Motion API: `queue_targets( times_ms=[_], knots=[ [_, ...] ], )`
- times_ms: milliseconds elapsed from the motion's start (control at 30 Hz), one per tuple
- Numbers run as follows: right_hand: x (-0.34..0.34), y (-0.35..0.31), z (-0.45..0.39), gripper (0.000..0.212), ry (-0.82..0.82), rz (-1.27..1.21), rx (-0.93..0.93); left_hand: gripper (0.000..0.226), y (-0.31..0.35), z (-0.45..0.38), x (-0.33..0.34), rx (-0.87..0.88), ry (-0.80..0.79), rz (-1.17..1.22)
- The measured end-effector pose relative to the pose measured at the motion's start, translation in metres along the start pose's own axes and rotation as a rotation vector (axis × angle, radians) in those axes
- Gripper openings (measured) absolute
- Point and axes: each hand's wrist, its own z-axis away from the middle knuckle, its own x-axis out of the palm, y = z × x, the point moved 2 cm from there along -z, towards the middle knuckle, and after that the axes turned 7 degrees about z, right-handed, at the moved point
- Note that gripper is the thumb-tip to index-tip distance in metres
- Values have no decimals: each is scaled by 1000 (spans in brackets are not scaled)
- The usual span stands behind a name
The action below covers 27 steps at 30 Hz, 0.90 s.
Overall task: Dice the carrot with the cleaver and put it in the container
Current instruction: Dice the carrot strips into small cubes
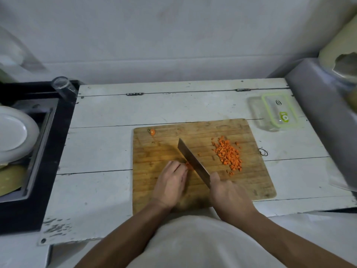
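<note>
A wooden cutting board (251, 182) lies on the white table. My right hand (228, 196) grips the handle of the cleaver (193, 161), whose blade slants across the board's middle. My left hand (171, 182) holds down a small remaining carrot piece (188, 165) with curled fingers, right against the blade. A pile of diced carrot (229, 154) lies to the right of the blade. A cut carrot end (152, 132) sits at the board's far left corner. The clear container (257, 117) with a green-rimmed lid stands past the board's far right corner.
A black sink (48, 132) at the left holds a white plate (13, 134), with an upturned glass (62, 85) on its rim. A grey appliance (324, 117) crowds the right edge. A small wire ring (263, 152) lies beside the board.
</note>
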Motion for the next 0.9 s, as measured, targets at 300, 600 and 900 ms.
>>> queue_targets(
  times_ms=[300, 600, 900],
  knots=[
    [-6, 4, 10, 19, -107, 96, -18, 18, 3, -2, 0, 68, -3, -10],
    [-5, -14, -26, 15, 13, -50, 82, 21, -3, -1, 2, 38, -3, -24],
    [-1, -4, -1, 12, 29, -84, 45, 11, -4, -3, 4, 8, 55, -7]
  ],
)
